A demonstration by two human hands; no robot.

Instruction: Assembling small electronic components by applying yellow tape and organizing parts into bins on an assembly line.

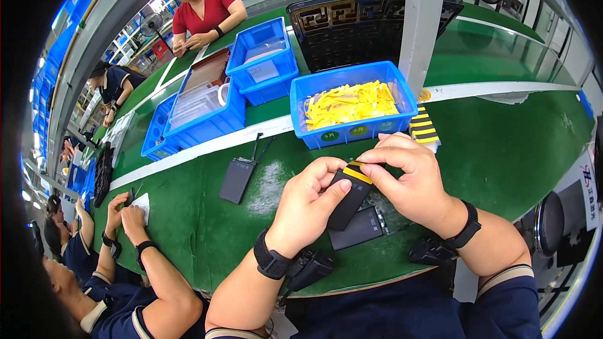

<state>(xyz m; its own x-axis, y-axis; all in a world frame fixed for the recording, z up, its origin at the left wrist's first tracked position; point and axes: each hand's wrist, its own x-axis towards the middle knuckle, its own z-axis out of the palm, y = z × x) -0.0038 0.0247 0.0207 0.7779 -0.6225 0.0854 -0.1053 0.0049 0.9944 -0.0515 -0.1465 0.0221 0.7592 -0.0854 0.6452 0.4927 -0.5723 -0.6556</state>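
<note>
My left hand grips a flat black battery pack, tilted above the green table, with its thumb along the front face. Across the pack's upper end lies a yellow strip. My right hand pinches at that end, thumb and fingertips touching the strip there. Partly hidden underneath, a second black battery pack rests on the table, a small board and wire at its right end. Left of my hands lies another black battery pack with two leads. Just beyond, a blue bin holds many yellow strips.
Beside the bin, a yellow-and-black striped piece lies near a grey post. A black crate and more blue bins stand behind. Dark devices sit at the table's near edge. A co-worker's hands are at the left.
</note>
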